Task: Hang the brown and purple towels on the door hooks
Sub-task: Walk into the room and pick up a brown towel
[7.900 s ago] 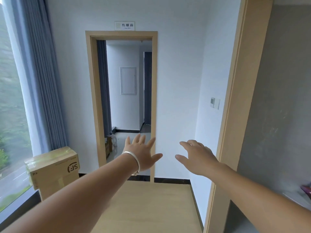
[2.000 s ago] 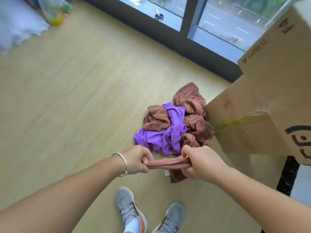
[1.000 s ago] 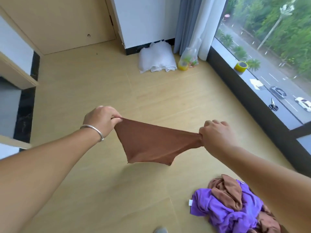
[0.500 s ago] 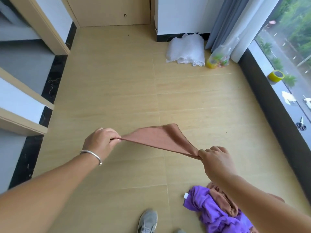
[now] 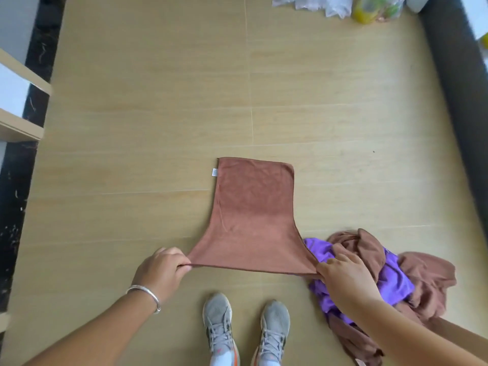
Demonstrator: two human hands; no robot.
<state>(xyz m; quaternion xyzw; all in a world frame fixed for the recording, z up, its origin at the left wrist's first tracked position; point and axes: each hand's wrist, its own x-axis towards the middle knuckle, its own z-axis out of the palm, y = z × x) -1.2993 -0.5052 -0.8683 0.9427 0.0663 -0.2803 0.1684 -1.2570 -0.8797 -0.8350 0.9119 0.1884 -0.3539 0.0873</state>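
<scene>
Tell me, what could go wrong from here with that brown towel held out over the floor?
Both hands, left hand and right hand, pinch only the near corners of the brown towel, so a corner could slip free. Its far edge seems to lie on the wooden floor and may pick up dirt. The pile of towels sits right beside the shoes; a step sideways could tangle or trip.

I see pale wood-look floor (image 5: 158,114), grey trainers (image 5: 245,328) with orange soles at bottom centre, crumpled clear plastic (image 5: 314,3) beside yellow-green bag (image 5: 375,9) at top edge, dark window sill (image 5: 459,88) right, black marble threshold (image 5: 15,194) left.
</scene>
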